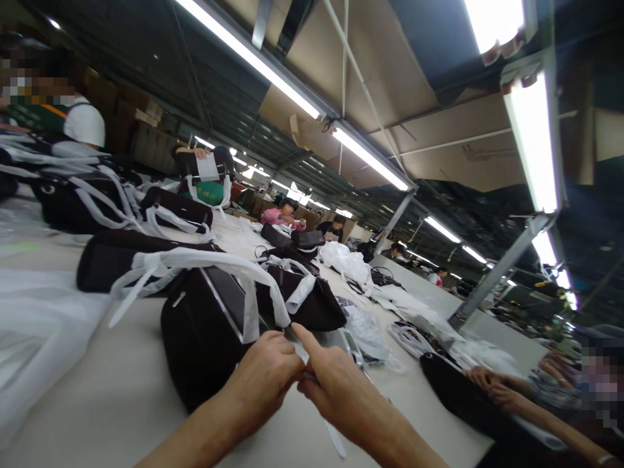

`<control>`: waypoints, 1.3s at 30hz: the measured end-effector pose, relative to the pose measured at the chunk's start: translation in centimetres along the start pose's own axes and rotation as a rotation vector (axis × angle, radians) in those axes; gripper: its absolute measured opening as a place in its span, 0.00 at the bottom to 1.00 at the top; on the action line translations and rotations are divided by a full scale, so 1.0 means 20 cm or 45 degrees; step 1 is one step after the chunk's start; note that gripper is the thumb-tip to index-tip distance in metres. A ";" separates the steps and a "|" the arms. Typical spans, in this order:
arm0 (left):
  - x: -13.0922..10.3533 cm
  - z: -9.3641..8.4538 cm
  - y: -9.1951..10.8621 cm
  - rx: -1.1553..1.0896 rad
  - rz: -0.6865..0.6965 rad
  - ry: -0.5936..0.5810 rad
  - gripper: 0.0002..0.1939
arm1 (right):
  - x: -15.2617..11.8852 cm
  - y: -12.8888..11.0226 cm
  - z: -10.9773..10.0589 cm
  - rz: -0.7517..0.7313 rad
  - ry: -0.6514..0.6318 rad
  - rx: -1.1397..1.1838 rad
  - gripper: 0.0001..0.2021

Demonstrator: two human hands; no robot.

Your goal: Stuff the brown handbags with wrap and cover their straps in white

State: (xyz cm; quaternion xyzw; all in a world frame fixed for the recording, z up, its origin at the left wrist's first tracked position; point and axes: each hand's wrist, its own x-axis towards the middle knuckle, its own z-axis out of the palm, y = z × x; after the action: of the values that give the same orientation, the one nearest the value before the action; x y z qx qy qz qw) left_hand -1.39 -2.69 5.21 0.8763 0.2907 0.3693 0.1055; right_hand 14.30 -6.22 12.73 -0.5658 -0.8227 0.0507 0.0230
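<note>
Judged step: two-handed fingerwork. Left hand (pixel 266 369), curled, meets right hand (pixel 344 385), index finger extended, beside black handbag (pixel 192 331) on table (pixel 114 383); held item indeterminable. Next move requires fingertip control.

Before us on our worktable (pixel 112 403), a front handbag (pixel 195 338) sits left of center in the frame. Behind it to the right lies a second handbag (pixel 319 305); behind it to the left, a third handbag (pixel 104 263). Plastic sheeting (pixel 43 338) lies at our left edge, a handbag cluster (pixel 80 201) at upper left. A plastic bag (pixel 368 328) rests right of the second handbag. At lower right, a co-worker's hands (pixel 494 383) are on another bag (pixel 451 383); ceiling lights (pixel 253 58) hang above us.
</note>
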 end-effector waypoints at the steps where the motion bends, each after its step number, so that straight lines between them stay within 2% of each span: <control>1: 0.00 -0.04 0.00 -0.006 -0.014 -0.039 0.09 | 0.01 0.00 0.00 -0.022 -0.001 0.027 0.40; 3: -0.01 -0.14 -0.02 -0.015 -0.019 -0.116 0.08 | 0.02 0.02 0.02 -0.071 0.002 0.112 0.41; 5: -0.03 -0.23 -0.06 -0.023 -0.020 -0.170 0.15 | 0.02 0.05 0.03 -0.093 0.016 0.147 0.40; 8: -0.03 -0.29 -0.11 -0.089 -0.031 -0.204 0.20 | 0.01 0.07 0.03 -0.093 0.010 0.111 0.39; 16: -0.02 -0.19 -0.14 -0.126 -0.032 -0.123 0.14 | 0.09 -0.02 -0.04 -0.072 -0.060 0.202 0.45; 21: -0.03 -0.20 -0.17 -0.255 0.033 -0.108 0.14 | 0.18 -0.08 -0.02 -0.051 -0.063 0.276 0.49; 25: -0.04 -0.22 -0.18 -0.325 -0.032 -0.109 0.15 | 0.25 -0.05 0.01 0.066 -0.237 0.673 0.56; 28: -0.04 -0.22 -0.18 -0.329 -0.027 -0.130 0.18 | 0.27 -0.02 0.00 0.101 -0.324 0.851 0.59; 32: -0.04 -0.22 -0.18 -0.253 0.058 -0.137 0.17 | 0.28 -0.05 -0.05 0.129 -0.390 0.811 0.56; 35: -0.03 -0.22 -0.18 -0.240 0.080 -0.137 0.13 | 0.29 -0.08 -0.13 0.238 -0.553 0.906 0.51; 37: -0.04 -0.22 -0.19 -0.263 0.073 -0.126 0.13 | 0.28 -0.05 -0.16 0.267 -0.657 1.038 0.50; 39: -0.04 -0.22 -0.19 -0.273 0.064 -0.113 0.13 | 0.27 0.02 -0.16 0.208 -0.693 1.184 0.50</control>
State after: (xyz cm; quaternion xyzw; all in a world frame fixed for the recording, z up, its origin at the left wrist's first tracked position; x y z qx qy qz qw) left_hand -6.53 -0.24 6.40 0.8826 0.2225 0.3615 0.2020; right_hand 13.00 -0.96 15.68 -0.5244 -0.6431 0.5555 0.0529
